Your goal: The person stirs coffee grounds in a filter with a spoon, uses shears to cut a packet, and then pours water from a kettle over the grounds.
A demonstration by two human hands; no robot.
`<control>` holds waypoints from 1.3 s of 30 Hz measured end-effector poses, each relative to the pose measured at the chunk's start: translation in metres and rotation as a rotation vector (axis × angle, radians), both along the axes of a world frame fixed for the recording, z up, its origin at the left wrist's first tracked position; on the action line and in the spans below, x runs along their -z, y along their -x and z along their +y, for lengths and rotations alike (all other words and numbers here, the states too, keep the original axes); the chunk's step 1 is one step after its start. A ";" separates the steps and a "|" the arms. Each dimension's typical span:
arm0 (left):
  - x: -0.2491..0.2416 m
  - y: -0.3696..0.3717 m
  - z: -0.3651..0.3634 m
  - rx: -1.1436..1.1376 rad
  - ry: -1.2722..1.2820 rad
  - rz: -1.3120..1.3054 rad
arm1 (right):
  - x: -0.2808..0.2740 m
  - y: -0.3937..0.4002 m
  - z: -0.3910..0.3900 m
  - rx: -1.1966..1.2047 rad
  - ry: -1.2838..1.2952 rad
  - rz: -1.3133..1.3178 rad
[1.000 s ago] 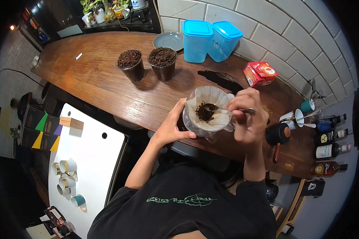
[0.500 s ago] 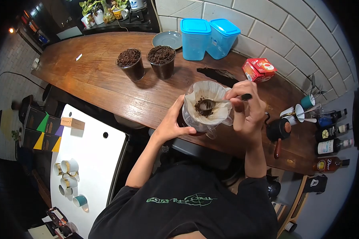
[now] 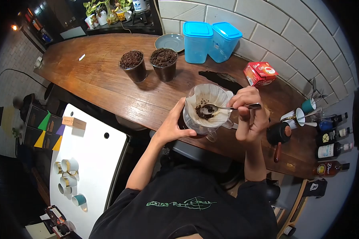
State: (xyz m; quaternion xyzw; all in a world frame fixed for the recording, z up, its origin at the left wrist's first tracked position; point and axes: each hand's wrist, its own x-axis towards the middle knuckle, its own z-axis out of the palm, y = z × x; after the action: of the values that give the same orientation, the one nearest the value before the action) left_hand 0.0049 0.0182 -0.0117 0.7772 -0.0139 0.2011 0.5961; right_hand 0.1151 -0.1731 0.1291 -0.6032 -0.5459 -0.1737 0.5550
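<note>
A clear dripper (image 3: 203, 126) lined with a pale paper filter (image 3: 221, 97) sits on a vessel, whose lower part is mostly hidden. Dark coffee grounds (image 3: 204, 115) lie at the bottom of the filter. My left hand (image 3: 174, 125) wraps around the left side of the dripper and vessel, thumb in front. Between the fingers of my right hand (image 3: 251, 113) is a metal spoon (image 3: 224, 107), its bowl inside the filter at the grounds. Two clear cups, a left one (image 3: 135, 73) and a right one (image 3: 165, 72), filled with dark grounds, stand behind on the wooden counter (image 3: 95, 71).
Blue-lidded containers (image 3: 196, 44) and a grey plate (image 3: 169, 42) stand at the back. A red box (image 3: 260, 74), a dark pot (image 3: 278, 133) and bottles (image 3: 329, 149) are at the right. Cups (image 3: 69, 165) stand on the white table (image 3: 95, 159).
The spoon has tilted lower, so its handle and bowl now show across the filter's right side. My right hand has shifted slightly down; my left hand keeps its hold.
</note>
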 end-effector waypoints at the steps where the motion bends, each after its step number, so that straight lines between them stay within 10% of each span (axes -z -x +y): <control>1: -0.002 0.001 0.000 0.002 -0.002 0.004 | -0.002 0.004 -0.001 0.043 0.064 0.012; 39: -0.012 0.000 -0.001 0.063 0.022 0.011 | -0.019 0.024 0.003 0.226 0.265 -0.156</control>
State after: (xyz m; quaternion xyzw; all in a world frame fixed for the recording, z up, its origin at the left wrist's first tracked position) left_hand 0.0051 0.0175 0.0004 0.7709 -0.0330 0.1780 0.6107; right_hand 0.0915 -0.1700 0.1485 -0.7134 -0.5339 -0.2076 0.4036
